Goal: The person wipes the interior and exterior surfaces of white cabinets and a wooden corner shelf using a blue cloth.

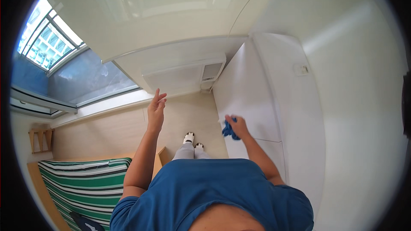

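Observation:
My left hand (156, 110) is raised in front of me with its fingers apart and nothing in it. It is nearest to the white boxy unit (171, 75) with a small grey panel, and seems apart from it. My right hand (239, 126) is closed on a crumpled blue cloth (229, 131), whose folds hang below the fingers. That hand is in front of the tall white cabinet (246, 90); whether the cloth touches it I cannot tell.
A large glossy cream panel (171, 13) spans the top. At the left is a window (51, 42) with a sill. A bed with a green striped cover (85, 182) stands lower left, near a small wooden stool (41, 140). A wall switch (302, 69) is at the right.

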{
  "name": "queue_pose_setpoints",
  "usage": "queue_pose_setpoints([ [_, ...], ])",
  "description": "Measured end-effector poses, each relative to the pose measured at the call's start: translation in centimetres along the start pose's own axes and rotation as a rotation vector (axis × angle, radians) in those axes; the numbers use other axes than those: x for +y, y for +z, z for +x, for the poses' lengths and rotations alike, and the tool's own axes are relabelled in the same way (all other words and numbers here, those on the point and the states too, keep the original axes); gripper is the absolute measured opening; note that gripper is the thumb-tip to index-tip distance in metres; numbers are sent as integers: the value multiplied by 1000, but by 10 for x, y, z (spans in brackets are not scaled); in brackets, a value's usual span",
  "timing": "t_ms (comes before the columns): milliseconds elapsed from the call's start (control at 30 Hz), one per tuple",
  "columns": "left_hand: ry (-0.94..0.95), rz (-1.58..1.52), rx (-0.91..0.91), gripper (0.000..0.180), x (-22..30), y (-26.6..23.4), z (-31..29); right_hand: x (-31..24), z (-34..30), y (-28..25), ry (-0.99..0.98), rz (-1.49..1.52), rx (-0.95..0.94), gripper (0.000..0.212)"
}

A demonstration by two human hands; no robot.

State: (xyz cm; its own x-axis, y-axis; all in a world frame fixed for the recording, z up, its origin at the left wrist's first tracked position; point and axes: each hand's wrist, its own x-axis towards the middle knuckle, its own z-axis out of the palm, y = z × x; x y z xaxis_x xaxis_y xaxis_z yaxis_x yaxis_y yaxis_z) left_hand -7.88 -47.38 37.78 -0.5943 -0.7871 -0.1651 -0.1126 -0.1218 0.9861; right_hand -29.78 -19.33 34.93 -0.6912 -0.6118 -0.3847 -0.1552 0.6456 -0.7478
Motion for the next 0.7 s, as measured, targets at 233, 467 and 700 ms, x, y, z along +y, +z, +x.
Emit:
queue_pose_setpoints([
  [233,57,-28,244,56,50,-34,-6,-48,16,-77,-171,519,-68,31],
  [467,187,-106,356,57,83,-73,-13,-231,117,-186,-690,624,352,51],
  [700,52,-342,310,62,45,-55,78,-250,227,-258,-604,496,366,62],
])
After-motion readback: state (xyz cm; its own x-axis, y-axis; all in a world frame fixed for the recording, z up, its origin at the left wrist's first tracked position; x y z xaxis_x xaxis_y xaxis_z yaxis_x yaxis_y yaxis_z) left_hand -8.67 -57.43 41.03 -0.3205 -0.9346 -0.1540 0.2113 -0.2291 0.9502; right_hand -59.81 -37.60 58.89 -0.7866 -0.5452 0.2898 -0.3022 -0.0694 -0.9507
